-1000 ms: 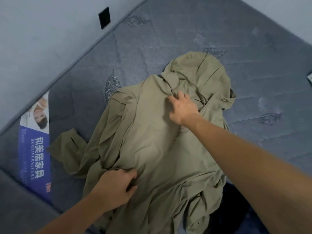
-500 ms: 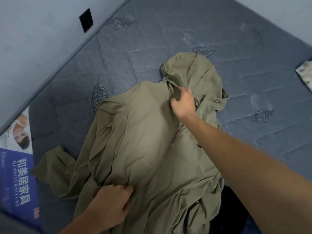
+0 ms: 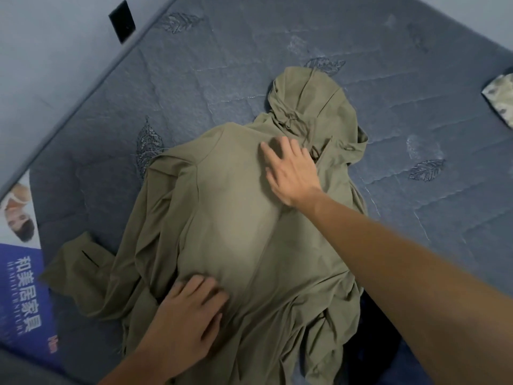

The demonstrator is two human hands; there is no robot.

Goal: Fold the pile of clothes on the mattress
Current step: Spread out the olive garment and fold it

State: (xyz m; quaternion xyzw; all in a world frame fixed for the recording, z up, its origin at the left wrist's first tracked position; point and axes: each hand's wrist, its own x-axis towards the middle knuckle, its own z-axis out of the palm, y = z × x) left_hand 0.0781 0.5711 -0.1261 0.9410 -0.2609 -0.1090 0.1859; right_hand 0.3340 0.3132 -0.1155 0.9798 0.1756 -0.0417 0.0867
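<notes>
Sprawling olive hooded jacket (image 3: pixel 230 226), rumpled.

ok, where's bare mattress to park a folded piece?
Free: the mattress between the wall and the hood, and the strip right of the jacket, short of the patterned cloth. Crowded: centre, with the left hand and right hand flat on the jacket; a sleeve sprawls toward the label.

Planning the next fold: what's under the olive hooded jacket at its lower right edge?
A dark garment shows beside the olive hooded jacket and runs under it; how far is hidden. Elsewhere only the mattress shows around it.
</notes>
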